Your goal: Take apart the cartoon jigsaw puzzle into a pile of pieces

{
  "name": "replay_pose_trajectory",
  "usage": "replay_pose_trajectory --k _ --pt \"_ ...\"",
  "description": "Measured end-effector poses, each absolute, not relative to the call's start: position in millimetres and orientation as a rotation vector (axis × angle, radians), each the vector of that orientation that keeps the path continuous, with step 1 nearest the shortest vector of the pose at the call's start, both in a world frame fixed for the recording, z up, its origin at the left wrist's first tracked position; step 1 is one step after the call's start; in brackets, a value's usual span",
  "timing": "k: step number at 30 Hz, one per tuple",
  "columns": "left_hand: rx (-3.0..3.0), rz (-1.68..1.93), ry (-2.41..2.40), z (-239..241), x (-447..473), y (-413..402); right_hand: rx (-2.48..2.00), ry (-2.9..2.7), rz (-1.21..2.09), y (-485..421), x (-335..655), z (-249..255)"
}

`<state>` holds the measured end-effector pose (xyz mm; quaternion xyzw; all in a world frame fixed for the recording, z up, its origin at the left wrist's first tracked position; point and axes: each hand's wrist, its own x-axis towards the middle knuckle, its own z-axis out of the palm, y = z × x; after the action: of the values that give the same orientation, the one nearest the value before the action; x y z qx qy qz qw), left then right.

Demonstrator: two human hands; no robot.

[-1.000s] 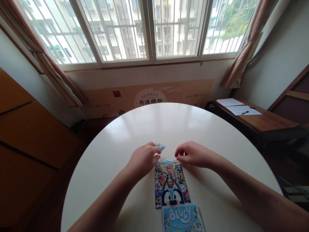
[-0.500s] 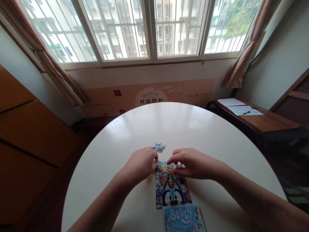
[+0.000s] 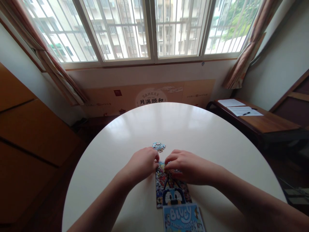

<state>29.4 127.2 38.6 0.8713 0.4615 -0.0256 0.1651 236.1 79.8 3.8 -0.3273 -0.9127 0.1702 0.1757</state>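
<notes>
Bracketing the far end of the jigsaw (image 3: pixel 169 190), flat on the table (image 3: pixel 108 145): left hand (image 3: pixel 145 162) at its left corner, right hand (image 3: pixel 189 166) over it. Fingers (image 3: pixel 171 157) half-curled; can't tell if they grip. Probably light, weak-jointed; hold outer edges.

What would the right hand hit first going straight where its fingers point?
Likely the left hand, across the top end of the puzzle. Depth is unclear; the right hand could meet the puzzle first.

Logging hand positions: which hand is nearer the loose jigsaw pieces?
Left: the left hand is just near-left of the loose jigsaw pieces; the right hand is farther off, near-right of them.
</notes>
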Motion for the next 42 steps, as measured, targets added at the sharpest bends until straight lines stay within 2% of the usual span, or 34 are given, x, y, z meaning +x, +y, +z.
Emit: replay_pose_trajectory --k 42 --pt "2.439 0.004 1.297 37.0 26.3 133.2 -1.06 -2.631 0.357 71.5 228.3 6.5"
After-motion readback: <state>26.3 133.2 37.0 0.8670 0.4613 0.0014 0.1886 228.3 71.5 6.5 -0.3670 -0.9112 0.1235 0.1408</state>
